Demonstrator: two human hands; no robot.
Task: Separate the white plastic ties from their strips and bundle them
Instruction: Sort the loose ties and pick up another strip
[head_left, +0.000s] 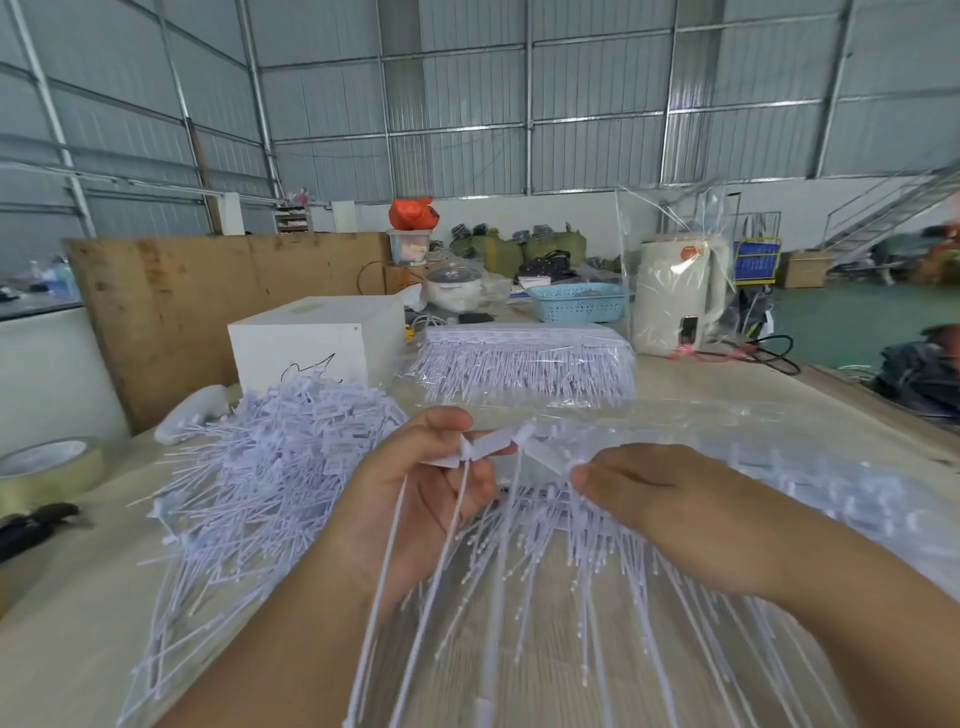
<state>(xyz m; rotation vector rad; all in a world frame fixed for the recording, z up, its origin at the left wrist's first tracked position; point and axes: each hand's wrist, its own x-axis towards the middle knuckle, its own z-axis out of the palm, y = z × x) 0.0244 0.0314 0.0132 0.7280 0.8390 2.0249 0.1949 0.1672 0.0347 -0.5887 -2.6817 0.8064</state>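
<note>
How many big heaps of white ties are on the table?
3: a loose pile at left, a wrapped stack behind the hands, and strips under the right hand. More may be hidden.

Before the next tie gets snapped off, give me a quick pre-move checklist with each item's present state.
1. Left hand grips the tag ends of the ties: ok.
2. Right hand pinches the strip: ok.
3. Tails hang free below the hands: ok.
4. Loose pile at left within reach for dropping: ok.
5. Wrapped stock still behind for later: ok.
6. Break point on the strip sharp enough to judge: cannot tell.
</note>
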